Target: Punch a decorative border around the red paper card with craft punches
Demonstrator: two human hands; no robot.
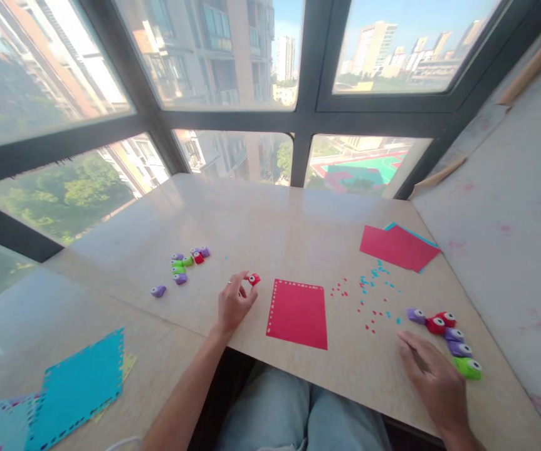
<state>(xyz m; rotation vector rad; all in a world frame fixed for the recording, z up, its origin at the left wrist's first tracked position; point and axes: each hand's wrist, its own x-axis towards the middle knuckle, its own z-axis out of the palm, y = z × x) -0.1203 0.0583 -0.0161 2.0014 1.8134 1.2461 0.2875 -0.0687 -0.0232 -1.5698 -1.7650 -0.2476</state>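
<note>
Between thumb and fingers, my left hand (236,304) holds a small red craft hole punch (254,279) just left of the red paper square (297,316). This square lies flat, with punched holes along its top and left edges. My right hand (432,376) rests low over the table at the right, fingers curled and thumb and forefinger pinched together. Whether anything is in that pinch is hidden. Close to it, a purple punch (415,316), a red punch (435,324) and a green punch (467,368) belong to a bent row of several punches.
Red and blue paper dots (368,282) lie scattered right of the square. Behind them is a stack of red sheets (399,246). More punches (178,269) stand at the left. A perforated blue sheet (82,382) lies near left. Windows and a wall (509,207) border the table.
</note>
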